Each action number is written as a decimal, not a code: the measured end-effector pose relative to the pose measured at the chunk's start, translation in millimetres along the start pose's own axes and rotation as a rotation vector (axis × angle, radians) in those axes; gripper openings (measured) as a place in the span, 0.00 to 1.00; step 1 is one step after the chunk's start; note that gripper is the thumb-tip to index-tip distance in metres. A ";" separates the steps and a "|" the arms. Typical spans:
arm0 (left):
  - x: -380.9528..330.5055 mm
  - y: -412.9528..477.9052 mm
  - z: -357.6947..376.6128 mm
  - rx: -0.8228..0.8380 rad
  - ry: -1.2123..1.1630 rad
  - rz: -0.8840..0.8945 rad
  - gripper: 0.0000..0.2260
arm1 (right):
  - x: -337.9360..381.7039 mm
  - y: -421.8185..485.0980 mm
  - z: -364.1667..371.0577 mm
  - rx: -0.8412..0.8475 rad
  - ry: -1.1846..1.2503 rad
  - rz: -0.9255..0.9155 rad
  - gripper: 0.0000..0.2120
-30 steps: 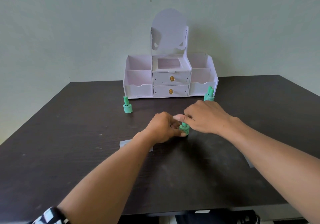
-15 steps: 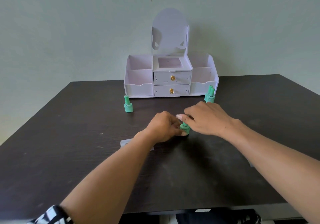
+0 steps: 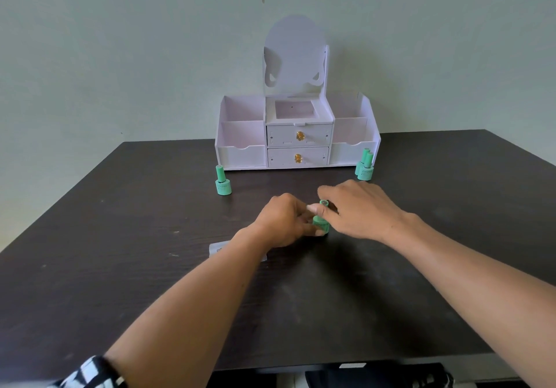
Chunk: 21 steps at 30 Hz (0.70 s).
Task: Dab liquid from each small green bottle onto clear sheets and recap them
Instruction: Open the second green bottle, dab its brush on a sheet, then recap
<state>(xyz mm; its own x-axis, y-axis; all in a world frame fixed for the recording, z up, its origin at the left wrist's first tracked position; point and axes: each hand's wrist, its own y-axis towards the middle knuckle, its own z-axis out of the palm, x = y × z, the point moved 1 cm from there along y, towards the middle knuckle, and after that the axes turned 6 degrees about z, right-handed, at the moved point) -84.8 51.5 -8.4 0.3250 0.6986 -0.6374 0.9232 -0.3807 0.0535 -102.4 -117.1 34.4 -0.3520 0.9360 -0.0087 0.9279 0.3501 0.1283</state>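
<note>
From my remote seat I see the middle bottle [image 3: 319, 226] standing upright on the dark table [image 3: 120, 237], near the table's centre. Its long axis is vertical and its neck points straight up. My left hand [image 3: 282, 222] comes in from seven o'clock and curls round the bottle's squat base, thumb and fingertips clasping it against the tabletop. My right hand [image 3: 364, 210] reaches in from four o'clock and pinches the slim cap [image 3: 323, 205] between thumb and fingers. The cap sits in line with the bottle, its round top facing up. I cannot tell whether it is screwed tight.

At ten o'clock from the held bottle a lone bottle [image 3: 223, 183] stands capped and upright. At one o'clock a pair of bottles [image 3: 365, 168] stands close together, also upright, just in front of the right end of the white organiser [image 3: 240, 154]. The organiser sits at twelve o'clock against the wall, both small drawers closed.

A clear sheet [image 3: 217, 248] lies flat at eight o'clock from the bottle, partly covered by my left forearm. A black-and-white patterned sleeve [image 3: 90, 371] shows at the lower edge.
</note>
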 end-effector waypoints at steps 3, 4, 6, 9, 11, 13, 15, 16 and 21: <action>1.6 1.3 0.5 0.005 -0.013 -0.015 0.11 | -1.7 0.7 1.9 -0.055 0.004 0.047 0.25; 2.0 1.2 0.7 0.006 -0.013 -0.014 0.11 | -2.4 0.0 2.4 -0.053 0.049 0.037 0.23; 2.1 1.0 1.0 0.015 -0.013 -0.002 0.12 | -4.3 -0.9 4.8 -0.019 0.104 -0.006 0.14; 2.3 1.4 0.0 0.025 -0.010 -0.006 0.14 | -4.1 0.9 7.2 -0.043 0.076 -0.002 0.11; 3.2 1.5 0.1 0.020 0.003 0.002 0.14 | -4.4 1.2 7.5 -0.061 0.081 0.013 0.12; 2.6 0.9 0.1 0.022 0.021 0.008 0.15 | -5.4 -0.4 7.2 -0.040 0.112 0.025 0.12; 0.4 -0.2 -1.3 0.028 0.057 0.021 0.15 | -6.0 -1.3 5.4 -0.021 0.131 0.044 0.11; -0.4 -0.8 -2.9 0.028 0.072 0.029 0.15 | -5.4 -0.5 3.5 -0.021 0.130 0.053 0.12; -3.3 -10.0 -25.5 -0.023 0.102 0.037 0.21 | 2.9 13.3 -15.4 -0.084 0.155 0.074 0.12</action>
<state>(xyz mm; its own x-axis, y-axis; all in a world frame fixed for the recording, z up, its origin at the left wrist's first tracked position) -89.8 68.4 12.8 0.3773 0.7425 -0.5534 0.9140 -0.3946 0.0937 -93.0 -110.4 51.3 -0.3037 0.9398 0.1564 0.9407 0.2697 0.2057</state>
